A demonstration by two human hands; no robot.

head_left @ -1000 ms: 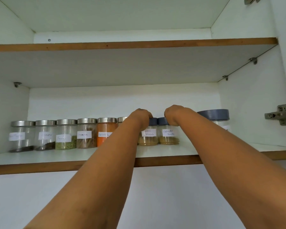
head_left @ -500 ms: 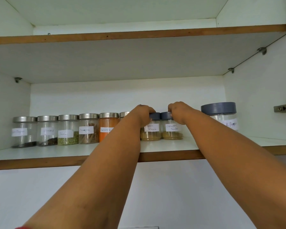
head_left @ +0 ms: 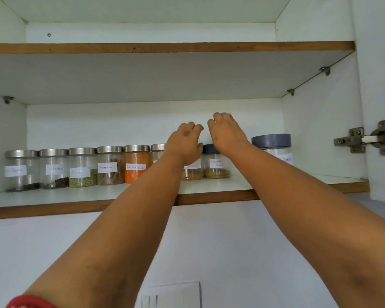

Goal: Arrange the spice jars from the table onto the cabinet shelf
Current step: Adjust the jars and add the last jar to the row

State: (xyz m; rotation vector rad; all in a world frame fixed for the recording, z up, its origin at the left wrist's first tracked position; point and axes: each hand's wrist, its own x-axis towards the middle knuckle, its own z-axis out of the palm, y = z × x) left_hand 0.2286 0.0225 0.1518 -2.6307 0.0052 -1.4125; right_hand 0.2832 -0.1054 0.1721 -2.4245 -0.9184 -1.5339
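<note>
Lifted off the blue lids since before: left hand (head_left: 185,141) and right hand (head_left: 226,133), fingers loosely curled, holding nothing. Upright on cabinet shelf (head_left: 209,185): coriander powder jar (head_left: 217,165), red chilli powder jar (head_left: 136,164), cloves jar (head_left: 54,168)

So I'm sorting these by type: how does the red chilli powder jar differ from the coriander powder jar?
The red chilli powder jar has a silver metal lid; the coriander powder jar has a dark grey-blue one. The chilli jar is filled with orange powder almost to the lid, while the coriander jar holds only a shallow layer of yellow-brown powder. The chilli jar also looks taller. Both are clear, upright, carry white handwritten labels and stand on the cabinet shelf.
</note>
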